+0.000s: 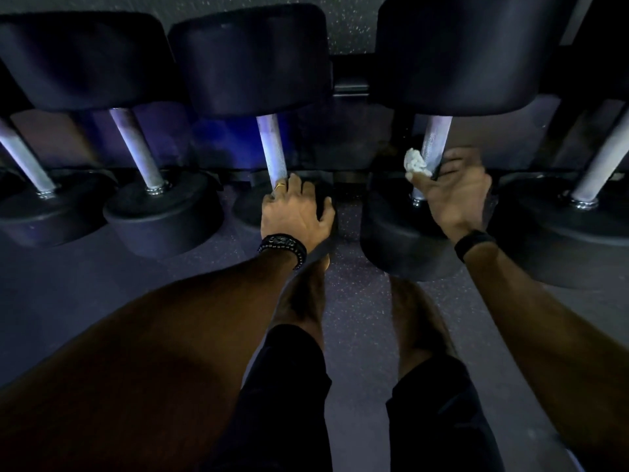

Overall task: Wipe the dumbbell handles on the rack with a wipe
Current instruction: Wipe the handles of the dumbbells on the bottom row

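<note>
Several black dumbbells with silver knurled handles lie side by side on a low rack. My right hand holds a crumpled white wipe against the lower part of one dumbbell handle, fingers curled round the bar. My left hand rests on the near head of the neighbouring dumbbell, fingers draped over it and touching the base of its handle. That near head is mostly hidden under the hand.
More dumbbells lie to the left and at the far right. A black rack crossbar runs behind. My legs and feet stand on dark speckled rubber floor close in front of the rack.
</note>
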Demonstrator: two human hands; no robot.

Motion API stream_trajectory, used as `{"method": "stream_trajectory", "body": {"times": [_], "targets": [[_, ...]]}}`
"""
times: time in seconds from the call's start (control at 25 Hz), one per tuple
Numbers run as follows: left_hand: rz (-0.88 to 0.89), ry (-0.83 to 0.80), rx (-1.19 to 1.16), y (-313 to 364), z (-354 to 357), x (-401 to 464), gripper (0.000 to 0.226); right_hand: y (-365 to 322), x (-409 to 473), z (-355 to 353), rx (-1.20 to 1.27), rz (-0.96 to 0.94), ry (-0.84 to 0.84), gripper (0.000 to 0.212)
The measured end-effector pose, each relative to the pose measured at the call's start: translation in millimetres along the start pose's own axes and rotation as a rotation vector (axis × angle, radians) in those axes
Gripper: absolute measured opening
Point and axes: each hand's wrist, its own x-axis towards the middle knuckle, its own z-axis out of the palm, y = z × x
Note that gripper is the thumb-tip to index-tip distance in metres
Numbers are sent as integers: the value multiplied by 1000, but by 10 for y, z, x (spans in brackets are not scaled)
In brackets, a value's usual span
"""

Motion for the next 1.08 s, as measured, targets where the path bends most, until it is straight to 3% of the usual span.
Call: {"method": "stream_trajectory", "body": {"times": [0.08,0.2,0.32,0.4,0.48,0.64,0.72,0.84,0.92,1.0,1.08], "targets": [[-2,-31,3,9,-17,-2,52,-27,50,21,1,-88,88,41],[-12,-60,4,11,-29,1,51,-158,106,68,-73,-325,156,16],[-6,-39,-6,6,-15,3,51,-48,55,52,-219,-401,59,15],[-4,-15,8,5,-2,-1,52,131,-75,19,-240,-358,-40,17],[-2,12,15,2,9,-7,53,189,-187,-39,-188,-318,-15,16],[7,10,15,-4,10,-11,51,-227,165,-22,2,-160,339,15],[1,-3,2,5,1,-9,50,-256,360,34,53,-127,401,16],[-10,-44,1,15,-12,-6,51,58,193,62,-56,-160,236,16],[-15,-53,-1,3,-11,-7,52,229,-21,2,-228,-63,76,23],[-11,-43,10,-1,-6,-9,52,195,64,-19,-288,13,113,24],[-4,-31,15,2,1,-11,52,-57,301,12,-67,20,238,19]]}}
